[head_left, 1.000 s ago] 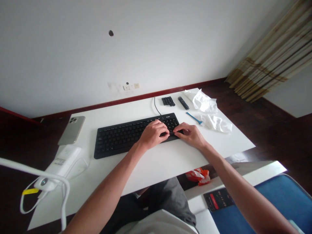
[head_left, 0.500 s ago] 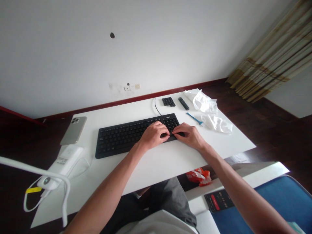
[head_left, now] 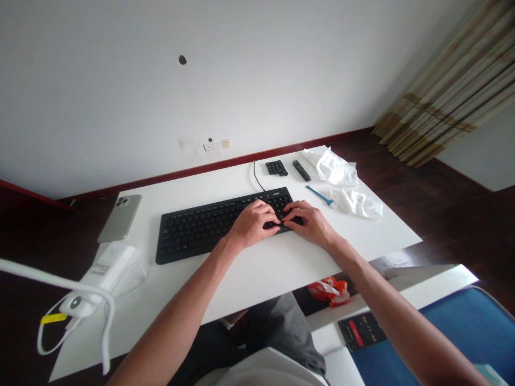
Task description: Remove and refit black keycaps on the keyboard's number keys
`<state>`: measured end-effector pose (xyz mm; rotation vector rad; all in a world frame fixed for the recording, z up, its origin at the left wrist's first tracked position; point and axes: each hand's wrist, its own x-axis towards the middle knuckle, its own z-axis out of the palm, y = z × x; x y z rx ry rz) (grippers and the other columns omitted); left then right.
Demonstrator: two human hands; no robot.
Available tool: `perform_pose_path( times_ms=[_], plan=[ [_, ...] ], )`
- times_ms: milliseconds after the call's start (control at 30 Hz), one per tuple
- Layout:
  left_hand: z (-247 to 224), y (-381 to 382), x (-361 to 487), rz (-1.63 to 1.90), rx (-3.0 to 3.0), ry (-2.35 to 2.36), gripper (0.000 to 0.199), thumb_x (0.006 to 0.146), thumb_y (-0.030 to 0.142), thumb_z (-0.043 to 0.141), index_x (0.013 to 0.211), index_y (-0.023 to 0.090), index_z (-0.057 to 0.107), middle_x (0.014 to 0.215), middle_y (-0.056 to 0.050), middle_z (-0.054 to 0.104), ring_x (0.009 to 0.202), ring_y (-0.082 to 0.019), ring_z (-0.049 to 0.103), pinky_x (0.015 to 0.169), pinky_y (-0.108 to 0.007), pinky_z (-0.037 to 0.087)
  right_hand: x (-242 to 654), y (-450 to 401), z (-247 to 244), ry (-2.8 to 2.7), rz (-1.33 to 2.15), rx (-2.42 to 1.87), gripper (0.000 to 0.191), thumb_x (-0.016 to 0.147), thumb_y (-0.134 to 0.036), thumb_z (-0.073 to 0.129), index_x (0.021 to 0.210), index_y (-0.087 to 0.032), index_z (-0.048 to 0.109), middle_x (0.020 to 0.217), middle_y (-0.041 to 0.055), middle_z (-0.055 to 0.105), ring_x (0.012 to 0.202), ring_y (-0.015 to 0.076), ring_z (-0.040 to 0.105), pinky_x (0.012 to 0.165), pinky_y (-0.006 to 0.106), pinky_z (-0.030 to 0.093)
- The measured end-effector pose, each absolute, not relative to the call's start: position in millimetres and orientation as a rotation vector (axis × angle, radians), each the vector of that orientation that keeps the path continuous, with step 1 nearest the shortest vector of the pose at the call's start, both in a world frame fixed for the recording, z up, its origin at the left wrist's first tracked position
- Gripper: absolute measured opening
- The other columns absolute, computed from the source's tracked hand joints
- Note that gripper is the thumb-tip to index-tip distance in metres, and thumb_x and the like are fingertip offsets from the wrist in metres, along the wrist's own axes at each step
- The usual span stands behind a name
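A black keyboard (head_left: 201,225) lies on the white table (head_left: 249,273). Over its right part rests my left hand (head_left: 255,221), thumb and fingers pinched near the lower keys. Close beside it, my right hand (head_left: 306,220) is also pinched at the number pad's lower edge. Whatever sits between the fingertips is too small to make out. Behind the keyboard are a cluster of black keycaps (head_left: 277,168) and a black stick-like object (head_left: 301,170). A blue brush (head_left: 319,195) lies to the right of them.
White crumpled wrappers (head_left: 333,167) lie at the table's right. On the left are a phone (head_left: 119,219) and a white power strip (head_left: 100,273) with cables. An orange bag (head_left: 330,291) and another phone (head_left: 362,331) sit below the front edge.
The view has shifted slightly. Both hands stay at the lower right of the keyboard, with only a slight movement of the fingers.
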<state>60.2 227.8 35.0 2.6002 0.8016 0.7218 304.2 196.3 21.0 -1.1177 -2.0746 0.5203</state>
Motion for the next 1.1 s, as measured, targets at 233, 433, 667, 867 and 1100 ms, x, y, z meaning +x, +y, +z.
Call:
perform_pose_path(
  times_ms=[233, 433, 667, 867, 1100],
  plan=[
    [36.8, 225.0, 63.5, 0.727, 2.634, 0.808, 0.004, 0.091, 0.026, 0.075, 0.092, 0.022, 0.078, 0.093, -0.003, 0.072, 0.099, -0.022, 0.058, 0.093, -0.037, 0.052, 303.4, 196.6, 20.6, -2.098, 0.507, -1.084, 0.01, 0.094, -0.029, 0.071, 0.087, -0.026, 0.078, 0.109, 0.008, 0.074, 0.101, 0.0254, 0.067, 0.088, 0.043, 0.058],
    [36.1, 223.3, 67.2, 0.715, 2.69, 0.798, 0.015, 0.096, 0.023, 0.067, 0.085, 0.021, 0.076, 0.086, -0.003, 0.071, 0.094, -0.02, 0.059, 0.088, -0.035, 0.051, 300.6, 193.8, 23.0, -2.108, 0.507, -1.029, 0.014, 0.096, -0.026, 0.067, 0.088, -0.025, 0.077, 0.101, 0.008, 0.075, 0.095, 0.0243, 0.067, 0.086, 0.042, 0.058],
    [33.1, 221.0, 70.0, 0.718, 2.643, 0.934, 0.011, 0.092, 0.024, 0.073, 0.081, 0.022, 0.075, 0.081, -0.002, 0.069, 0.089, -0.021, 0.057, 0.083, -0.035, 0.049, 301.4, 189.6, 22.8, -2.11, 0.479, -1.065, 0.01, 0.094, -0.025, 0.068, 0.09, -0.026, 0.077, 0.109, 0.0082, 0.074, 0.099, 0.0256, 0.067, 0.086, 0.043, 0.059],
    [32.5, 218.2, 71.8, 0.7, 2.644, 1.003, 0.011, 0.089, 0.026, 0.076, 0.079, 0.023, 0.073, 0.077, -0.001, 0.069, 0.087, -0.021, 0.056, 0.082, -0.036, 0.046, 302.0, 187.8, 24.6, -2.157, 0.413, -1.066, 0.01, 0.093, -0.024, 0.068, 0.093, -0.026, 0.078, 0.111, 0.0081, 0.074, 0.1, 0.0255, 0.068, 0.086, 0.043, 0.06],
    [30.5, 215.2, 73.0, 0.683, 2.681, 1.059, 0.012, 0.089, 0.028, 0.076, 0.079, 0.023, 0.073, 0.074, -0.001, 0.068, 0.084, -0.021, 0.056, 0.08, -0.038, 0.043, 298.0, 183.3, 22.3, -2.166, 0.324, -1.1, 0.011, 0.091, -0.018, 0.068, 0.09, -0.026, 0.075, 0.112, 0.0071, 0.074, 0.101, 0.0256, 0.067, 0.086, 0.042, 0.06]
  ],
)
